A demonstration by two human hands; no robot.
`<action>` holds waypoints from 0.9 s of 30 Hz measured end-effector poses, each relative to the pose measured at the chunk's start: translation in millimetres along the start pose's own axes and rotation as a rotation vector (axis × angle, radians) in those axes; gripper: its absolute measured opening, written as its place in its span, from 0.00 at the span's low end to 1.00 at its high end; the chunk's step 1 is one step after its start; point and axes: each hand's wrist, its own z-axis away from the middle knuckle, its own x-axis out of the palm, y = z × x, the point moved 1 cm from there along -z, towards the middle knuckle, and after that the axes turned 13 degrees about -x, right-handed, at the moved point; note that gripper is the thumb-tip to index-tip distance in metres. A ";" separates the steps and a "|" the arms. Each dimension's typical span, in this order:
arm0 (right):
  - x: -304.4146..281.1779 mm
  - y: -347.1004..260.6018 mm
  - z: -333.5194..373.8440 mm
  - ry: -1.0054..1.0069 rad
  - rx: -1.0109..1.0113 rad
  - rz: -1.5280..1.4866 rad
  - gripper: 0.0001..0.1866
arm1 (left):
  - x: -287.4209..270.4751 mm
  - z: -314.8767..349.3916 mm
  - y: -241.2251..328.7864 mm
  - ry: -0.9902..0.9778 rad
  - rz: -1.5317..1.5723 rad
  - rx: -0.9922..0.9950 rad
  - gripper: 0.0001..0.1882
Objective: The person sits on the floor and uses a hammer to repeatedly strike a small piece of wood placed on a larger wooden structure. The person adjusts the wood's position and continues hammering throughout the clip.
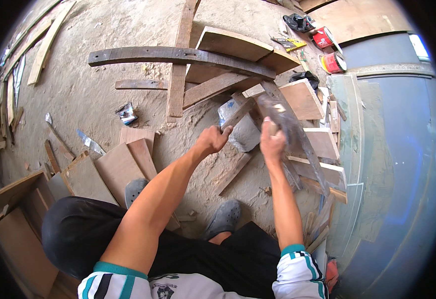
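My left hand (214, 139) is closed round the near end of a short, dark wooden strip (239, 113). The strip slants up and away over a pale grey block (244, 133) on the floor. In my right hand (273, 143) is the handle of a hand tool (279, 110); its upper part is smeared by motion, so its kind cannot be told. That tool is beside the strip's far end. Just beyond both hands lie a long dark curved beam (178, 55) and a rough upright-running plank (177, 89), crossing one another.
Cut boards (98, 177) lie at my left, near my shoes (224, 218). More board pieces (322, 142) sit on the right beside blue-grey panels (392, 149). Red cans (333, 63) and a yellow-handled tool (293, 45) are at the far right. Long planks (51, 42) rest far left.
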 end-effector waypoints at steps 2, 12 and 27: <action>22.1 50.1 2.8 -0.240 -0.229 0.178 0.19 | 7.2 1.9 4.4 -0.028 0.005 0.007 0.41; 0.7 -1.2 -11.1 -0.041 -0.150 -0.017 0.17 | 0.9 1.4 -3.9 0.000 0.021 0.010 0.41; 28.2 39.7 -1.4 -0.234 -0.199 0.156 0.17 | 7.3 -7.1 -7.0 0.015 0.010 -0.005 0.42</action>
